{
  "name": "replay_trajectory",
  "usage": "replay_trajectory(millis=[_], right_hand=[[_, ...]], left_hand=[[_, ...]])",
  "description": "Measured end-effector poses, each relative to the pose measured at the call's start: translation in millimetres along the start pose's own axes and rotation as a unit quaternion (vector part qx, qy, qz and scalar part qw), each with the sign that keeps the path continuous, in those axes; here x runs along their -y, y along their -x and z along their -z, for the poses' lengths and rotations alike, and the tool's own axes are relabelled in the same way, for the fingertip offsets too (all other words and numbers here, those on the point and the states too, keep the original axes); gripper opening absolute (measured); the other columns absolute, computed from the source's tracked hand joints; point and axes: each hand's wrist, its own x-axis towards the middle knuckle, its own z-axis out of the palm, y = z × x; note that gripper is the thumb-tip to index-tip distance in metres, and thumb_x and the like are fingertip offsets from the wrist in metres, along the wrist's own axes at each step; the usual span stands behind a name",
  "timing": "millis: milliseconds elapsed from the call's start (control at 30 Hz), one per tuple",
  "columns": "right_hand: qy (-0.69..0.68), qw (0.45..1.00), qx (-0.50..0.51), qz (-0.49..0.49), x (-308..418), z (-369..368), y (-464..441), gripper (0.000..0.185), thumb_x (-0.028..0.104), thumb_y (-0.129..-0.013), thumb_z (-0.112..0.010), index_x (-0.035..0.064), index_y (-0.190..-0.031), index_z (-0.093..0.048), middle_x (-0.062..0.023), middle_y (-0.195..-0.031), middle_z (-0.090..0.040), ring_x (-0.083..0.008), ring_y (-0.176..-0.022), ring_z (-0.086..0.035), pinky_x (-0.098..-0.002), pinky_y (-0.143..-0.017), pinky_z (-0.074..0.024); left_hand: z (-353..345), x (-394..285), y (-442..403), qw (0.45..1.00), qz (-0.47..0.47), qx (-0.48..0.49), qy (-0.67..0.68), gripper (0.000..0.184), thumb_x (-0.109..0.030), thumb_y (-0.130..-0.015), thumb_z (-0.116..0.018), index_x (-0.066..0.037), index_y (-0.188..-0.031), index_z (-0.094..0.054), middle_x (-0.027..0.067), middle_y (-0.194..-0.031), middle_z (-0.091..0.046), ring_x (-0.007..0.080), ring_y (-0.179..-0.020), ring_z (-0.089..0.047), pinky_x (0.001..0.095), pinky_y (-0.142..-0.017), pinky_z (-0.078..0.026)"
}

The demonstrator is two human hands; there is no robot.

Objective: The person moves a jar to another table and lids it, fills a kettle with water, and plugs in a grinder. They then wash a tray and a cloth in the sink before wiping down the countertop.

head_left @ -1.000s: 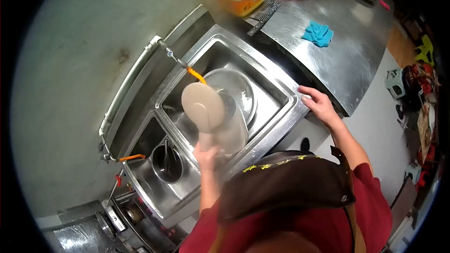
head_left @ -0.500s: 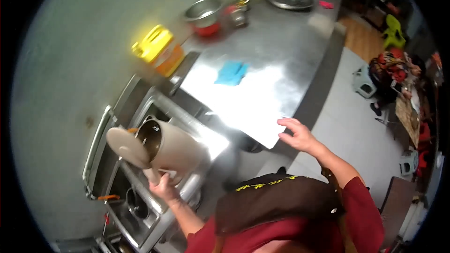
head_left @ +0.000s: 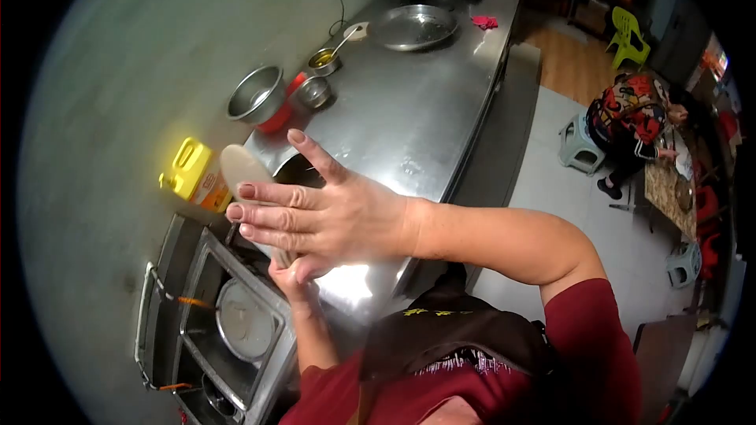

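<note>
The view is taken up largely by a steel tabletop, with a steel sink set at its near left corner. Beyond the far edge, another person in a patterned top is seated on a stool. A wide round pan is placed towards the tabletop's far end. At the near end, a beige container is held with its round lid raised; its body is mostly hidden, and whether it is resting on the tabletop cannot be told. Against the wall a yellow jug is seen, and a metal bowl is set over something red. The right hand is spread flat in front of the container, back upward; contact cannot be told. Below it, the container's handle is gripped by the partly covered left hand. A pink cloth is left near the pan.
</note>
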Motion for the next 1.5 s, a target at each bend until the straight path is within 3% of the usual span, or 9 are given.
replay_trajectory(millis=[133, 200, 333, 433, 600, 867, 967, 1100, 1500], right_hand=[[0.234, 0.95, 0.2, -0.05, -100, 21, 33, 0.068, 0.061, -0.078, -0.05, 0.0053, -0.117, -0.06, -0.008, -0.122, -0.059, -0.0217, -0.127, -0.044, -0.0648, -0.109, 0.0034], [0.106, 0.897, 0.375, -0.207, -158, 26, 66, 0.07, 0.06, -0.078, -0.052, 0.003, -0.119, -0.058, -0.0112, -0.126, -0.056, -0.0244, -0.128, -0.043, -0.0663, -0.107, 0.0025], [-0.016, 0.917, 0.282, -0.281, -237, 62, 124, 0.065, 0.056, -0.083, -0.054, 0.0066, -0.126, -0.052, -0.0137, -0.131, -0.051, -0.028, -0.131, -0.038, -0.0668, -0.106, -0.0041], [-0.058, 0.902, 0.108, -0.413, -321, 77, 203, 0.047, 0.041, -0.086, -0.061, 0.0082, -0.12, -0.058, -0.0122, -0.125, -0.056, -0.0297, -0.123, -0.046, -0.0434, -0.104, -0.0339], [-0.14, 0.586, -0.039, -0.797, -481, 71, 329, 0.044, 0.034, -0.089, -0.059, 0.0002, -0.117, -0.053, -0.0119, -0.097, -0.062, -0.0213, -0.073, -0.064, -0.0318, -0.062, -0.0527], [-0.151, 0.46, -0.1, -0.869, -704, 5, 412, 0.067, 0.044, -0.083, -0.062, -0.0079, -0.12, -0.043, -0.0268, -0.097, -0.059, -0.0359, -0.056, -0.065, -0.0414, -0.041, -0.0548], [-0.186, 0.459, -0.029, -0.868, -747, -8, 442, 0.055, 0.03, -0.084, -0.062, -0.0098, -0.118, -0.043, -0.0254, -0.098, -0.06, -0.0374, -0.06, -0.065, -0.0401, -0.04, -0.0552], [-0.175, 0.502, -0.032, -0.846, -765, 25, 441, 0.035, 0.006, -0.079, -0.047, 0.0013, -0.114, -0.051, -0.0149, -0.087, -0.059, -0.0215, -0.049, -0.056, -0.0302, -0.03, -0.0411], [-0.282, 0.454, 0.03, -0.845, -730, 162, 526, 0.027, 0.027, -0.092, -0.054, 0.0029, -0.104, -0.052, -0.0099, -0.077, -0.06, -0.0191, -0.046, -0.057, -0.029, -0.032, -0.0451]], left_hand=[[-53, 76, -42, 0.996, 0.051, 0.035, -0.058, 0.031, -0.003, -0.056, -0.056, 0.002, -0.086, -0.06, 0.0028, -0.067, -0.054, 0.0124, -0.052, -0.048, 0.0233, -0.051, -0.038], [-77, 110, -66, 0.993, 0.095, 0.055, -0.034, 0.028, -0.001, -0.057, -0.057, 0.003, -0.084, -0.06, 0.003, -0.069, -0.056, 0.011, -0.055, -0.05, 0.0231, -0.052, -0.039], [-145, 145, -104, 0.988, 0.123, 0.081, -0.056, 0.027, -0.002, -0.057, -0.059, 0.005, -0.084, -0.06, 0.0049, -0.07, -0.058, 0.0115, -0.058, -0.053, 0.0233, -0.054, -0.042], [-170, 155, -135, 0.984, 0.12, 0.079, -0.102, 0.03, -0.003, -0.056, -0.059, 0.006, -0.084, -0.059, 0.0083, -0.068, -0.059, 0.0143, -0.056, -0.055, 0.0246, -0.052, -0.043], [-210, 160, -169, 0.988, 0.085, 0.039, -0.124, 0.032, -0.002, -0.053, -0.06, 0.006, -0.085, -0.057, 0.0087, -0.067, -0.058, 0.015, -0.055, -0.054, 0.0244, -0.05, -0.042], [-282, 208, -210, 0.979, -0.005, -0.14, -0.149, 0.037, -0.008, -0.054, -0.062, 0.005, -0.088, -0.059, 0.0057, -0.07, -0.057, 0.0134, -0.06, -0.054, 0.0234, -0.056, -0.042], [-322, 226, -236, 0.967, -0.028, -0.192, -0.168, 0.031, -0.006, -0.057, -0.058, 0.005, -0.085, -0.058, 0.0058, -0.069, -0.056, 0.013, -0.058, -0.052, 0.0237, -0.055, -0.041], [-369, 246, -287, 0.95, -0.036, -0.256, -0.176, 0.028, -0.006, -0.06, -0.061, 0.004, -0.086, -0.057, 0.0058, -0.067, -0.054, 0.013, -0.054, -0.05, 0.0242, -0.05, -0.039], [-438, 353, -496, 0.967, -0.101, -0.21, -0.103, 0.02, 0.0, -0.065, -0.061, 0.003, -0.084, -0.058, 0.0035, -0.069, -0.055, 0.0109, -0.056, -0.051, 0.0233, -0.052, -0.04]])
